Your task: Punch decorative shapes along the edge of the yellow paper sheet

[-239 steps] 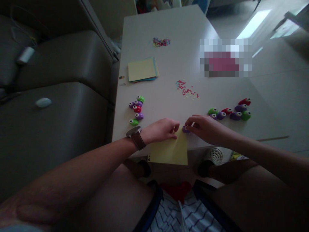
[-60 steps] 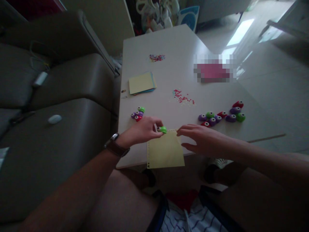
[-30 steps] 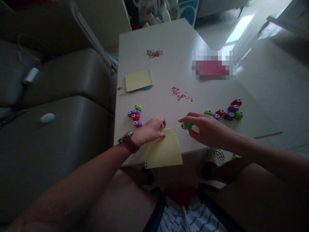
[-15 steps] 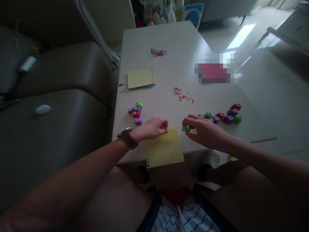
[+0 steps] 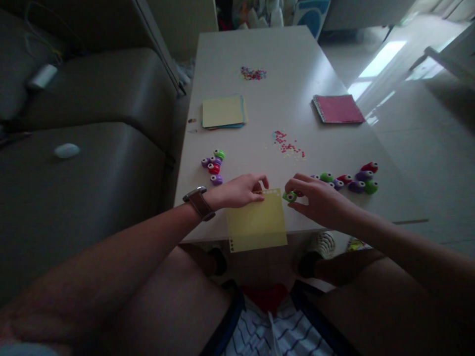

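A sheet of yellow paper (image 5: 258, 222) lies at the table's near edge, its lower part jutting past it. Small punched shapes run along its top edge, and several dark holes show at its lower left corner. My left hand (image 5: 247, 190) rests at the sheet's top left, thumb on the paper and fingers apart. In my right hand (image 5: 308, 195) is a green craft punch (image 5: 290, 197), held between thumb and fingers just right of the sheet's top right corner. Beyond that hand sit several purple, red and green punches (image 5: 356, 186); another cluster of punches (image 5: 213, 169) stands at left.
Tiny coloured paper bits (image 5: 285, 143) lie mid-table, with a second pile (image 5: 253, 73) farther back. A paper stack (image 5: 222, 112) is at the left and a pink notebook (image 5: 339, 109) at the right. A brown sofa (image 5: 111, 163) flanks the white table (image 5: 282, 99).
My left thumb and fingers have spread from a pinch at the sheet's top edge. My right hand keeps the green punch beside the paper. The whole view has shifted slightly.
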Motion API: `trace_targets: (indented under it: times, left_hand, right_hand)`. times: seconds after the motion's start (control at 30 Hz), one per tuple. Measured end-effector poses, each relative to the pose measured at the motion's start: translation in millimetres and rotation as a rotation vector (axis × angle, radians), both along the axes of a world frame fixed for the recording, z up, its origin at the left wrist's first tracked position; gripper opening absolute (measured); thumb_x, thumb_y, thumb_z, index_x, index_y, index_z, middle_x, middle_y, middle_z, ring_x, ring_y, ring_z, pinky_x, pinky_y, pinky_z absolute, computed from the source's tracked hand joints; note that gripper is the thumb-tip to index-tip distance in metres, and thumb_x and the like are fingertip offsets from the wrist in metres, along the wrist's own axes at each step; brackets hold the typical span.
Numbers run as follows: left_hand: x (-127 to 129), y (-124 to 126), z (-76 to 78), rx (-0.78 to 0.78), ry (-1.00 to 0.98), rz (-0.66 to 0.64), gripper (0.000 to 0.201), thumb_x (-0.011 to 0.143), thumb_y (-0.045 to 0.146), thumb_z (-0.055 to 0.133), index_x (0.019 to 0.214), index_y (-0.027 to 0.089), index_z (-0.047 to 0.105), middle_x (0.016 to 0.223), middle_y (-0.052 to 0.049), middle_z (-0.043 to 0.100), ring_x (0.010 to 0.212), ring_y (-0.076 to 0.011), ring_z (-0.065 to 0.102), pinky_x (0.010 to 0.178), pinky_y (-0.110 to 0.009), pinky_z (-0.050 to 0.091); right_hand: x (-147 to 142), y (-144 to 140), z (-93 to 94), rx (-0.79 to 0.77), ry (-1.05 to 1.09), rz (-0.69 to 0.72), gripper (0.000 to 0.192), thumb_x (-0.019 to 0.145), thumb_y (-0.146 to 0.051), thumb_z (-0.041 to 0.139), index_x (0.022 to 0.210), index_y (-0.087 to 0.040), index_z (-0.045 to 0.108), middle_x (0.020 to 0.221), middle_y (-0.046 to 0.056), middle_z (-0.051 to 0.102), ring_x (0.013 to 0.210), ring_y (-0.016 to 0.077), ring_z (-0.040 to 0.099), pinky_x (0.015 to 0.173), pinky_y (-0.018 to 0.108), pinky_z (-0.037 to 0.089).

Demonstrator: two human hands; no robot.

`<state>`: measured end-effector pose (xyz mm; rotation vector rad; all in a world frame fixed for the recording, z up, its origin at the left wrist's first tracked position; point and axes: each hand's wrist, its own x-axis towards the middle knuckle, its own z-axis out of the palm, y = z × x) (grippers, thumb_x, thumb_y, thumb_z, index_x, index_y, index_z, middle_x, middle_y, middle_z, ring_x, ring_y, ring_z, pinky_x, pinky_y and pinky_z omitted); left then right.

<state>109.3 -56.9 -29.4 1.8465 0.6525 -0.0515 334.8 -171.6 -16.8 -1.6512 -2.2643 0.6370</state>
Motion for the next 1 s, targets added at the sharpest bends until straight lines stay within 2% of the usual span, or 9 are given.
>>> trace_targets:
  times: [0.37,0.53,0.67,0.83,0.93,1.0]
  left_hand:
    - [-1.0,-0.5,-0.3,0.011,-0.02,-0.003,0.025,0.086,0.02,0.064,0.109,0.017,0.055,0.083,-0.001,0.065,0.072,-0.0151,0.059,0.064,-0.025,0.042]
    - [-0.4,-4.0,-0.4,0.08,-0.001,-0.006,0.028,0.087,0.019,0.064,0.113,0.016,0.055,0.087,-0.002,0.066,0.075,-0.0159,0.061,0.066,-0.026,0.044]
    - [2.1,-8.1,-5.8,0.19,0.01,-0.037,0.029,0.088,0.014,0.061,0.116,0.016,0.055,0.087,-0.002,0.067,0.076,-0.016,0.062,0.069,-0.027,0.045]
    - [5.3,-15.2,-9.4,0.556,-0.041,-0.05,0.027,0.08,0.016,0.077,0.102,0.016,0.061,0.107,-0.009,0.065,0.102,-0.0224,0.059,0.087,-0.032,0.045]
    - [5.7,-19.7,-9.6,0.584,-0.005,-0.105,0.023,0.081,0.024,0.079,0.093,0.017,0.061,0.097,-0.005,0.065,0.087,-0.0193,0.058,0.074,-0.029,0.042]
    - [5.7,-21.9,-10.8,0.566,0.047,-0.13,0.022,0.083,0.029,0.079,0.089,0.019,0.061,0.088,-0.002,0.064,0.078,-0.0173,0.056,0.065,-0.028,0.036]
  right_hand:
    - [-3.5,0.0,-1.1,-0.001,-0.001,0.014,0.021,0.085,-0.016,0.07,0.101,-0.022,0.057,0.105,0.005,0.062,0.085,0.0196,0.06,0.076,0.031,0.044]
    - [-8.4,-1.6,-2.9,-0.041,-0.035,0.027,0.016,0.088,-0.019,0.067,0.103,-0.023,0.061,0.108,0.005,0.067,0.089,0.0211,0.064,0.078,0.032,0.044]
    - [-13.1,-2.6,-8.7,-0.049,-0.086,0.058,0.014,0.09,-0.018,0.066,0.103,-0.022,0.064,0.107,0.006,0.069,0.095,0.0234,0.064,0.08,0.033,0.045]
    - [-12.9,-1.8,-16.2,-0.065,-0.049,0.078,0.017,0.087,-0.012,0.065,0.102,-0.021,0.065,0.108,0.007,0.069,0.096,0.0228,0.065,0.084,0.033,0.046]
    - [-12.6,-1.0,-15.4,-0.069,0.008,0.033,0.019,0.086,-0.018,0.069,0.104,-0.021,0.065,0.106,0.007,0.069,0.093,0.0221,0.065,0.08,0.032,0.047]
    - [-13.4,-0.3,-13.3,-0.095,0.043,-0.043,0.015,0.089,-0.025,0.069,0.103,-0.02,0.066,0.099,0.006,0.069,0.083,0.0199,0.064,0.072,0.03,0.046]
